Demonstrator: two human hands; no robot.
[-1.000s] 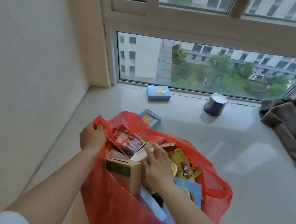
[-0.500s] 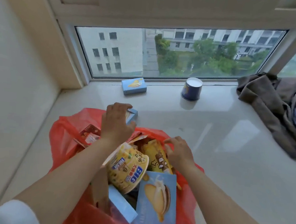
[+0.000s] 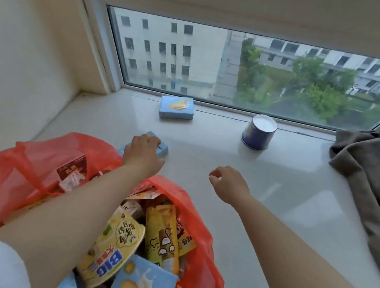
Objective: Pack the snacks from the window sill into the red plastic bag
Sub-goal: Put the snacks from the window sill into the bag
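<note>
While the left hand lies over the small light-blue cardboard snack box just beyond the mouth of the red plastic bag, its fingers curl down around the box's near sides; it looks like a grip, though the fingertips are hidden behind the hand. The right hand hovers above the bare white window sill beside the bag, fingers loosely curled and holding nothing.

To do this step well, I judge the left hand should close firmly on the box's short sides, lift it straight up over the bag's rim, and drop it into a gap among the packets, since the bag is already crowded with a yellow round tub, a yellow wrapped bar and a blue biscuit box. The free hand could hold the rim open.

Two snacks remain farther off: a second light-blue flat box along the sill's far edge under the glass, and a dark-blue paper cup with a white base, upside down, to its right near that same edge. Open sill lies between them and the bag. A crumpled brown-grey cloth takes up the right edge, well apart from the reach.
</note>
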